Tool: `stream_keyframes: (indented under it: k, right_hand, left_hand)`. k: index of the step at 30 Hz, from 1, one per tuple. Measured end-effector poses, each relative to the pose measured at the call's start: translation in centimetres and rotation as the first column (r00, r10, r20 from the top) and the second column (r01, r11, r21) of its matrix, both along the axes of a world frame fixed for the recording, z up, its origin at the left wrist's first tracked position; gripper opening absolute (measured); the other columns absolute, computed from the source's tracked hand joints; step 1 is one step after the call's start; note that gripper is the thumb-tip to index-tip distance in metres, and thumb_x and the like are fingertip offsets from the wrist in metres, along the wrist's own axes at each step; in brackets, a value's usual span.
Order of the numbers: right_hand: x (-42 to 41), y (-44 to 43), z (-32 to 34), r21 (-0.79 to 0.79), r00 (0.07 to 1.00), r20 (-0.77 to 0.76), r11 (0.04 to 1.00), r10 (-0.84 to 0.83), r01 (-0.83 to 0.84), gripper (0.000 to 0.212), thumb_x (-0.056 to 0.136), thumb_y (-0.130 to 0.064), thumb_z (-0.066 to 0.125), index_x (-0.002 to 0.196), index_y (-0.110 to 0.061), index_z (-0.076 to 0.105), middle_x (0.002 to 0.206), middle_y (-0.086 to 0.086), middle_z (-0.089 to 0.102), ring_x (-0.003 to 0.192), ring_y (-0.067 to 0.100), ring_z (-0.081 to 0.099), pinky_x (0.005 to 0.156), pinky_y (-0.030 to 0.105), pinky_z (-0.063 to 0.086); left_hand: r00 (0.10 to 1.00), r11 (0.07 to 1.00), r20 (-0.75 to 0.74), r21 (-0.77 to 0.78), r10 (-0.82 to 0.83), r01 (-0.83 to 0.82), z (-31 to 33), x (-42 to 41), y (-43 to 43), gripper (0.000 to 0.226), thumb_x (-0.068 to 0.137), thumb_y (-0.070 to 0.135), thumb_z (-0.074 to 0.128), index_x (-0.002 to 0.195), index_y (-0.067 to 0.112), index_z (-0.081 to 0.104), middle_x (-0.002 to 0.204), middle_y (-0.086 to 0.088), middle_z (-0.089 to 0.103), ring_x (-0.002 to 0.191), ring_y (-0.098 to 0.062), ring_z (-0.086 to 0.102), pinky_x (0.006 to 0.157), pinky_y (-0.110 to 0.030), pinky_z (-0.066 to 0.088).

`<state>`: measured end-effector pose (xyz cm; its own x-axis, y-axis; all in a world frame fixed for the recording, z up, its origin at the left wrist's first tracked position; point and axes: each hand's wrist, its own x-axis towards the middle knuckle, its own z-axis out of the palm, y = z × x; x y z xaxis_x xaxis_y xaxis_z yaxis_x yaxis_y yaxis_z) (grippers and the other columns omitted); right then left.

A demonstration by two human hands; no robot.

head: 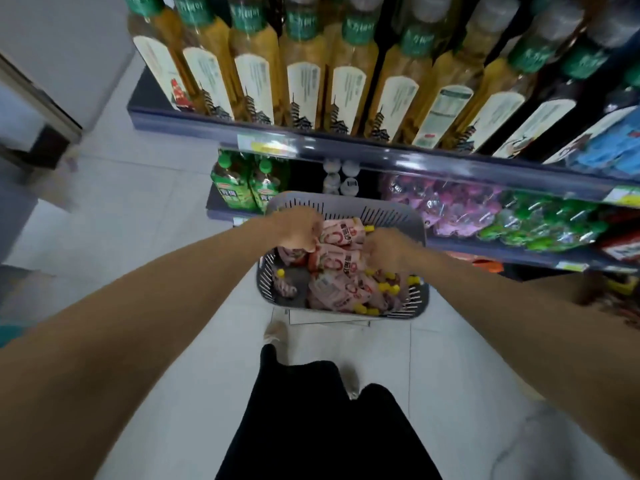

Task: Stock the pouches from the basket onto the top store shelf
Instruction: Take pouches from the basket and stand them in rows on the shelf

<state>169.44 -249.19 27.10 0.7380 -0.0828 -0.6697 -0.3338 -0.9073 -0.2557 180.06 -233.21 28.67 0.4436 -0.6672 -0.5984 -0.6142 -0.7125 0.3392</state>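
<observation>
A grey slotted basket [349, 207] stands on the floor in front of the shelves, holding several pink pouches [339, 289] with yellow caps. Both my hands are over its far half. My left hand [296, 228] grips the left end of a stack of pink pouches [343, 233] lifted above the pile. My right hand [388, 249] grips the right side of the same stack. The fingertips of both hands are hidden behind the pouches.
Tall amber bottles [304, 64] with green necks fill the shelf above the basket. Lower shelves carry green bottles [242, 183], pink packets [446, 206] and green packets [540, 220]. White tiled floor [145, 216] lies to the left. My legs and feet stand behind the basket.
</observation>
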Motion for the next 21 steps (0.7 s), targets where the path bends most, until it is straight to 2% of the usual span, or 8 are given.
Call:
stream_keyframes:
  k: [2, 5, 8, 11, 15, 17, 19, 21]
  right_hand:
    - [-0.7, -0.4, -2.2, -0.012, 0.999, -0.037, 1.0, 0.026, -0.026, 0.019, 0.086, -0.012, 0.054, 0.086, 0.005, 0.063, 0.09, 0.016, 0.065, 0.093, 0.031, 0.064, 0.064, 0.031, 0.045]
    - [-1.9, -1.1, -5.1, -0.011, 0.997, -0.068, 1.0, 0.028, -0.029, 0.029, 0.095, -0.017, 0.049, 0.111, 0.001, 0.064, 0.11, 0.007, 0.059, 0.104, 0.027, 0.058, 0.068, 0.026, 0.04]
    - [-2.8, -2.3, -9.4, -0.056, 0.992, -0.123, 0.998, -0.014, 0.007, 0.022, 0.093, -0.014, 0.048, 0.095, -0.004, 0.066, 0.106, 0.012, 0.067, 0.096, 0.029, 0.059, 0.09, 0.039, 0.046]
    - [-3.3, -2.9, -12.9, -0.069, 0.99, -0.142, 0.998, -0.02, 0.011, 0.016, 0.087, -0.012, 0.053, 0.097, -0.006, 0.064, 0.1, 0.014, 0.067, 0.094, 0.031, 0.061, 0.079, 0.035, 0.047]
    - [-3.9, -3.5, -16.0, -0.052, 0.987, -0.141, 0.996, -0.077, 0.07, 0.032, 0.079, -0.014, 0.063, 0.111, -0.011, 0.062, 0.105, 0.012, 0.065, 0.097, 0.03, 0.059, 0.074, 0.03, 0.046]
    - [-4.1, -3.7, -17.0, -0.039, 0.981, -0.134, 0.99, -0.139, 0.135, 0.03, 0.081, -0.014, 0.062, 0.11, -0.011, 0.062, 0.106, 0.012, 0.066, 0.096, 0.029, 0.06, 0.078, 0.033, 0.05]
    - [-4.2, -3.8, -17.7, -0.031, 0.978, -0.122, 0.986, -0.169, 0.166, 0.035, 0.084, -0.014, 0.057, 0.119, -0.013, 0.06, 0.111, 0.014, 0.065, 0.102, 0.03, 0.059, 0.082, 0.033, 0.049]
    - [-4.3, -4.0, -18.4, -0.02, 0.979, -0.106, 0.984, -0.176, 0.175, 0.049, 0.085, -0.013, 0.059, 0.133, -0.022, 0.053, 0.122, 0.013, 0.062, 0.112, 0.031, 0.056, 0.087, 0.031, 0.045]
  left_hand:
    - [0.999, 1.0, -0.038, 0.014, 0.001, 0.0, -3.2, -0.6, -0.4, 0.018, 0.081, 0.012, 0.065, 0.098, 0.012, 0.06, 0.092, -0.004, 0.053, 0.088, -0.02, 0.05, 0.073, -0.026, 0.037]
    - [0.993, 0.999, -0.117, 0.043, 0.025, -0.02, -7.6, -1.9, -1.3, 0.02, 0.081, 0.009, 0.065, 0.1, 0.013, 0.06, 0.108, -0.007, 0.06, 0.1, -0.025, 0.058, 0.078, -0.031, 0.044]
    - [0.986, 0.999, -0.169, 0.049, 0.016, -0.007, -11.2, -3.4, -2.3, 0.029, 0.084, 0.003, 0.058, 0.113, 0.009, 0.058, 0.11, -0.01, 0.062, 0.098, -0.026, 0.059, 0.077, -0.033, 0.046]
    - [0.972, 0.998, -0.235, 0.063, -0.014, 0.029, -14.1, -4.7, -2.9, 0.043, 0.087, 0.0, 0.053, 0.128, 0.014, 0.053, 0.116, -0.009, 0.059, 0.089, -0.02, 0.055, 0.063, -0.023, 0.043]
    - [0.938, 0.998, -0.345, 0.067, 0.004, 0.02, -18.0, -6.1, -3.3, 0.056, 0.088, -0.009, 0.045, 0.134, 0.021, 0.051, 0.126, -0.003, 0.055, 0.086, -0.02, 0.061, 0.054, -0.018, 0.045]
    - [0.917, 0.998, -0.395, 0.048, 0.046, -0.029, -18.8, -6.5, -3.5, 0.045, 0.091, -0.003, 0.048, 0.129, 0.02, 0.053, 0.118, -0.001, 0.055, 0.086, -0.019, 0.061, 0.063, -0.017, 0.053]
    - [0.904, 0.997, -0.421, 0.066, 0.07, -0.046, -18.8, -6.7, -4.0, 0.052, 0.09, 0.001, 0.053, 0.136, 0.024, 0.047, 0.132, -0.004, 0.05, 0.104, -0.024, 0.06, 0.087, -0.031, 0.056]
    - [0.895, 0.996, -0.44, 0.081, 0.074, -0.043, -18.5, -6.9, -4.3, 0.062, 0.085, 0.013, 0.065, 0.141, 0.025, 0.041, 0.145, -0.005, 0.041, 0.123, -0.027, 0.05, 0.098, -0.035, 0.05]
